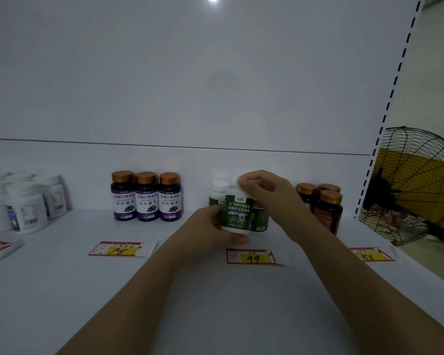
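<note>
Mid-frame, our left grip (pixel 207 226) clamps the base of the green-labelled bottle (pixel 237 213) and our right grip (pixel 267 193) pinches its cap; we should set it upright, label forward, above the 99 tag (pixel 251 257).

Your single head camera faces the shelf (pixel 62 290) head-on from close in, tilted slightly down. The bottle (pixel 237 213) sits mid-frame, the shelf's back panel (pixel 190 73) fills the view above, and a fan (pixel 408 188) shows right of the shelf.
</note>
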{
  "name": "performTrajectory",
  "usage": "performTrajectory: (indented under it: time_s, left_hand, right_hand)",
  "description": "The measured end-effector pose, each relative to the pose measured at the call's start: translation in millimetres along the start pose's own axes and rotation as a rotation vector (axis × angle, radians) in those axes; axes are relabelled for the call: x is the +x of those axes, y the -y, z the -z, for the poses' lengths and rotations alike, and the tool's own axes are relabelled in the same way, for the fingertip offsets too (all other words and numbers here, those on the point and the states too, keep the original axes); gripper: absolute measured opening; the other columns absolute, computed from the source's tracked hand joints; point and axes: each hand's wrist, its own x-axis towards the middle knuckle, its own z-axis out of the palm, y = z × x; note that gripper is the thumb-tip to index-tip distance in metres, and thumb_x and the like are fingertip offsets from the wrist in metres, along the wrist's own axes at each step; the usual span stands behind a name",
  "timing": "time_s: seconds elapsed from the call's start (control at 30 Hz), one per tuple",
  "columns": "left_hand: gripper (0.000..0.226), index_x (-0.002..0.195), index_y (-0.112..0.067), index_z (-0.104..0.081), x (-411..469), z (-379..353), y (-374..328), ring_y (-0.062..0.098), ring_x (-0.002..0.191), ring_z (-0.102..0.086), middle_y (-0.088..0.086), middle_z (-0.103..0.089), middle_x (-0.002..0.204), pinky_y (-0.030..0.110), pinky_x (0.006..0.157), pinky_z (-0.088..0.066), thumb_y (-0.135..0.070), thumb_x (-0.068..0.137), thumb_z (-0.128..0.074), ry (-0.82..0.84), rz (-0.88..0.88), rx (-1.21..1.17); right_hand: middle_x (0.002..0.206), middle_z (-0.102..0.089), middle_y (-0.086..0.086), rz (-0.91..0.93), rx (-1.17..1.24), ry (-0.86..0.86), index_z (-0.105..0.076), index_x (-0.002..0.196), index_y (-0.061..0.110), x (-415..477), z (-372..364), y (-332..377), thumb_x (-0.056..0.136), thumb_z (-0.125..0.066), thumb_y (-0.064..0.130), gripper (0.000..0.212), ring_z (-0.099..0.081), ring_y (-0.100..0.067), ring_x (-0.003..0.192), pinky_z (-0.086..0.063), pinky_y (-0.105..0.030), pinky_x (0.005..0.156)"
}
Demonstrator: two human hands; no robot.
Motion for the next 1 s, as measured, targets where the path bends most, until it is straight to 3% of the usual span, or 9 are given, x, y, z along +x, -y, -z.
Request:
performTrajectory:
  time_s: [0.13,0.37,0.57,0.73,0.83,0.9,1.0]
  left_hand:
    - [0.041,0.108,-0.028,-0.06,0.5,1.8,-2.8,0.001,0.094,-0.066,-0.011,-0.07,0.103,0.017,0.085,-0.049,-0.018,0.072,-0.078,0.04,0.039,-0.048]
    - [0.031,0.103,-0.028,-0.063,-1.3,3.6,-1.9,-0.005,0.085,-0.067,-0.015,-0.072,0.094,0.005,0.067,-0.049,-0.014,0.078,-0.073,0.071,0.023,-0.084]
    - [0.031,0.101,-0.03,-0.063,-0.2,3.9,-1.5,-0.003,0.087,-0.067,-0.015,-0.073,0.093,0.007,0.067,-0.049,-0.012,0.077,-0.074,0.072,0.031,-0.101]
    - [0.042,0.1,-0.025,-0.056,2.0,2.9,-0.7,-0.003,0.078,-0.067,-0.012,-0.07,0.092,0.007,0.06,-0.049,-0.016,0.068,-0.082,-0.089,-0.002,-0.053]
    - [0.053,0.109,-0.017,-0.051,1.1,0.5,-1.7,-0.001,0.08,-0.066,-0.009,-0.069,0.095,0.007,0.061,-0.05,-0.016,0.067,-0.083,-0.098,0.001,-0.051]
    - [0.042,0.106,-0.02,-0.055,0.3,0.5,-4.1,-0.003,0.079,-0.066,-0.012,-0.071,0.089,0.006,0.061,-0.049,-0.014,0.072,-0.079,-0.043,0.007,-0.1]
    - [0.03,0.105,-0.026,-0.063,-0.2,1.4,-6.4,0.003,0.093,-0.067,-0.011,-0.073,0.097,0.016,0.079,-0.053,-0.017,0.079,-0.073,0.04,0.019,-0.127]
  right_hand:
    - [0.093,-0.072,-0.002,0.032,0.012,-0.035,-0.069,0.097,0.02,0.2,1.2,1.3,0.089,-0.063,0.031,0.015,-0.069,-0.019,0.089,-0.056,-0.045,0.085]
    - [0.089,-0.073,0.001,0.027,0.071,-0.019,-0.068,0.097,0.017,-0.9,2.5,3.0,0.087,-0.065,0.028,0.015,-0.07,-0.016,0.084,-0.058,-0.039,0.081]
    - [0.085,-0.073,0.004,0.035,0.084,-0.015,-0.067,0.097,0.016,-0.5,2.9,4.0,0.087,-0.065,0.028,0.017,-0.07,-0.01,0.079,-0.059,-0.033,0.078]
    - [0.09,-0.072,0.001,-0.048,0.082,-0.01,-0.064,0.096,0.021,1.9,2.4,3.7,0.084,-0.064,0.042,0.025,-0.07,-0.017,0.085,-0.058,-0.034,0.081]
    - [0.09,-0.072,-0.004,-0.076,0.069,-0.029,-0.062,0.097,0.018,3.0,5.2,4.4,0.084,-0.066,0.04,0.026,-0.069,-0.02,0.086,-0.058,-0.034,0.08]
    - [0.09,-0.071,-0.002,-0.045,0.085,-0.03,-0.063,0.097,0.017,2.0,8.0,6.9,0.087,-0.064,0.032,0.018,-0.069,-0.019,0.085,-0.058,-0.034,0.081]
    - [0.096,-0.07,0.0,-0.016,0.126,-0.009,-0.064,0.1,0.018,1.6,10.5,8.9,0.091,-0.059,0.023,0.012,-0.067,-0.02,0.094,-0.055,-0.037,0.087]
